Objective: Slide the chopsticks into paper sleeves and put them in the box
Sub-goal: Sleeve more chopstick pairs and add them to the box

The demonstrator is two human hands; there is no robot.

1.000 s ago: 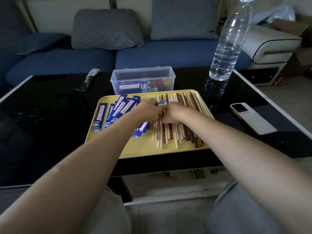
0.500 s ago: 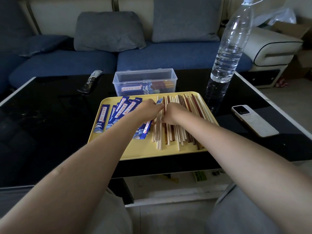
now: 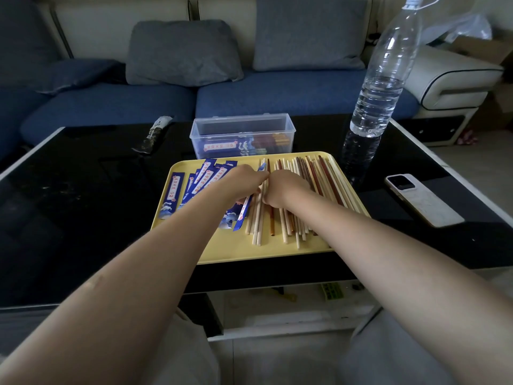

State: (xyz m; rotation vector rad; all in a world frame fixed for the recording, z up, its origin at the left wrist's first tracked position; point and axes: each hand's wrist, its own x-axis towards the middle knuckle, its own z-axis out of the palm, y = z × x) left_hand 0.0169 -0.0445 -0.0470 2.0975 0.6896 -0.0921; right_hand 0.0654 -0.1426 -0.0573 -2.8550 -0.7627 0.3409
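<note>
Chopsticks (image 3: 302, 190) lie loose on the yellow tray (image 3: 277, 252) at the bench's near edge. Left hand (image 3: 244, 180) and right hand (image 3: 286, 190), fingers curled, pinch a sleeve (image 3: 243, 215) and pale sticks together.

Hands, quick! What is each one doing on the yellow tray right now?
Left hand: fingers curled, pinching a blue paper sleeve beside the pale chopsticks.
Right hand: fingers curled down onto the chopsticks; what it grips cannot be told.
</note>
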